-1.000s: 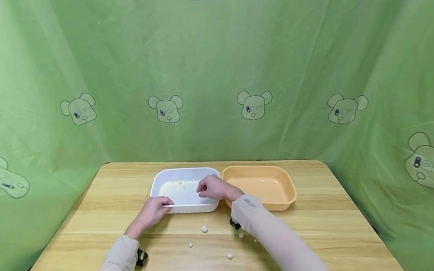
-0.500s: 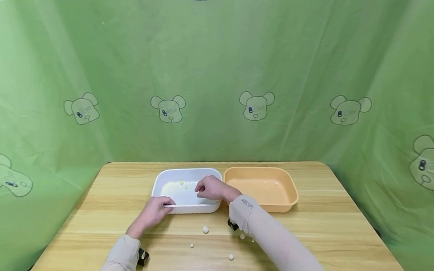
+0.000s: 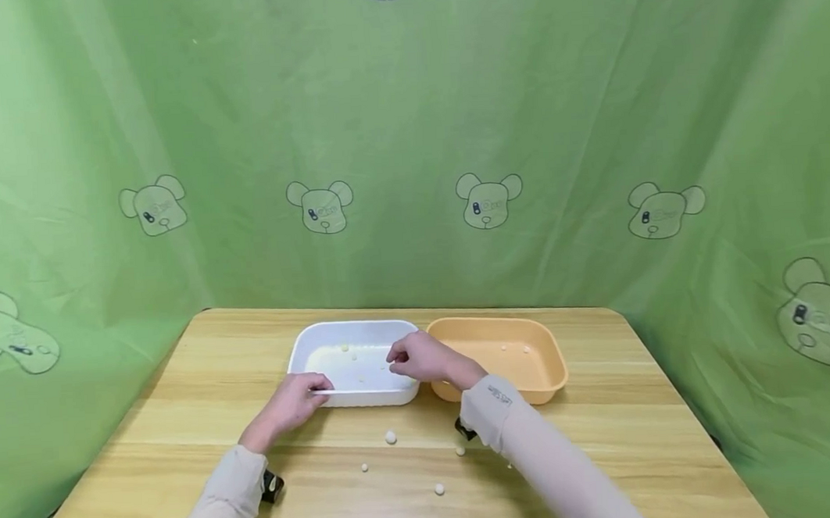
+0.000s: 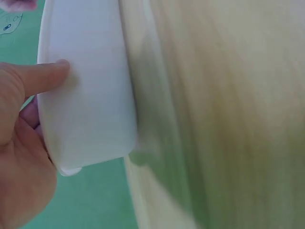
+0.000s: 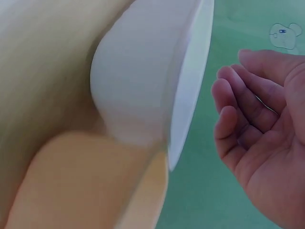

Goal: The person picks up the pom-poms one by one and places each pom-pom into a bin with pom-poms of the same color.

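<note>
A white plastic basin (image 3: 373, 398) sits towards the back of the table. My left hand (image 3: 293, 402) grips its near-left rim, with the thumb (image 4: 50, 76) against the outer wall and the other fingers behind the rim. Over the basin's right side hovers my right hand (image 3: 423, 358), its fingers (image 5: 224, 95) loosely bent and the thumb apart from them, holding nothing visible. Inside the basin lie a small yellowish ball (image 3: 345, 348) and a paler ball (image 3: 354, 358). Two tiny pale specks also show there, one a speck (image 3: 382, 367) close to the right fingertips.
An orange basin (image 3: 552, 393) stands right beside the white one, with two small white bits (image 3: 526, 350) in it. Several small white balls (image 3: 391, 437) lie on the wooden table (image 3: 330, 514) in front. A green curtain (image 3: 415, 267) hangs behind.
My right hand has shifted right over the white basin, and its fingers look looser. Tiny pale specks now show in the basin to its left. The left hand keeps its hold on the rim.
</note>
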Demonstrator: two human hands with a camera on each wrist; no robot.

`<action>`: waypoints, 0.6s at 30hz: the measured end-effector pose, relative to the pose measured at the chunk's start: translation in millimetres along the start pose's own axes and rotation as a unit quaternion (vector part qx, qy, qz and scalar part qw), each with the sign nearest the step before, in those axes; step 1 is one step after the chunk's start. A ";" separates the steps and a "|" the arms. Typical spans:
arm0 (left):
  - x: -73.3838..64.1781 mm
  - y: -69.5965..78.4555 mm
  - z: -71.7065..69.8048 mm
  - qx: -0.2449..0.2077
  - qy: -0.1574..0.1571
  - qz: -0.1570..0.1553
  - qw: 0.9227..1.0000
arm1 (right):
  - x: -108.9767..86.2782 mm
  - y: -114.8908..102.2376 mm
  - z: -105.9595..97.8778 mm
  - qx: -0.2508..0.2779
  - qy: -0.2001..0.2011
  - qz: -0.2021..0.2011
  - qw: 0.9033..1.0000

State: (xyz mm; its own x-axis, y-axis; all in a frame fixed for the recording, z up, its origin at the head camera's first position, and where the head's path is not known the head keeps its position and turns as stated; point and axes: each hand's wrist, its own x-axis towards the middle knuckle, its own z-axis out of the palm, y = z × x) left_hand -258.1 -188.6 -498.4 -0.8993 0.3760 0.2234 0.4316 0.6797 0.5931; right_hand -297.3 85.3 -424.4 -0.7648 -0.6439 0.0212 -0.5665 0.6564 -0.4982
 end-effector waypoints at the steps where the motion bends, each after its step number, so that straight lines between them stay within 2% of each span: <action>1: 0.4 1.1 -0.8 0.005 -0.002 0.000 1.000 | -5.5 0.1 -2.9 0.001 0.001 0.002 1.000; 9: 0.4 15.1 -8.6 0.001 -0.027 -0.006 1.000 | -49.8 17.4 -18.2 -0.031 0.029 -0.006 0.999; 12: 0.7 24.5 -11.2 0.002 -0.020 0.015 1.000 | -67.4 28.8 -22.7 -0.040 0.049 -0.003 0.998; 14: -0.1 32.2 -12.4 -0.004 -0.017 0.039 0.999 | -80.2 39.1 -25.4 -0.049 0.061 0.000 0.997; 18: -6.1 47.1 -14.8 -0.034 -0.042 0.074 0.996 | -101.9 65.6 -29.1 -0.066 0.076 0.001 0.995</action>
State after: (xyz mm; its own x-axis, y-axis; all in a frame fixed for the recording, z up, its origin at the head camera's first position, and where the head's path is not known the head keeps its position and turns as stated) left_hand -233.3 -168.2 -460.4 -0.8156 0.5226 0.2484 0.5508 0.5695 0.6102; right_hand -265.5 205.4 -434.0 -0.7983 -0.5816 0.1564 -0.5921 0.7107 -0.3798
